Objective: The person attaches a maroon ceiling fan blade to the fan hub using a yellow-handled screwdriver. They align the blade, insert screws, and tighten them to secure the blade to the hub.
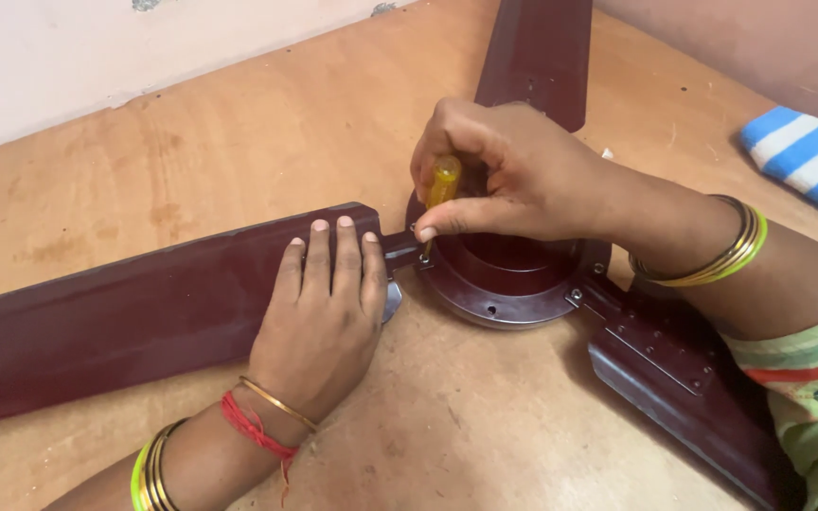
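Observation:
A dark maroon ceiling fan lies on the wooden floor, its round motor hub [513, 279] in the middle with three blades spreading out. My left hand [324, 312] presses flat, fingers together, on the left blade [115, 317] close to where it joins the hub. My right hand [499, 175] grips a screwdriver with a yellow handle [443, 183], held upright with its tip at the blade's bracket on the hub's left edge. Bangles circle both wrists, and a red thread is tied on the left one.
A second blade [537, 52] runs toward the far wall; a third [684, 378] runs to the lower right under my right forearm. A blue and white striped cloth [811, 161] lies at the right edge. A pale wall borders the floor at the top left.

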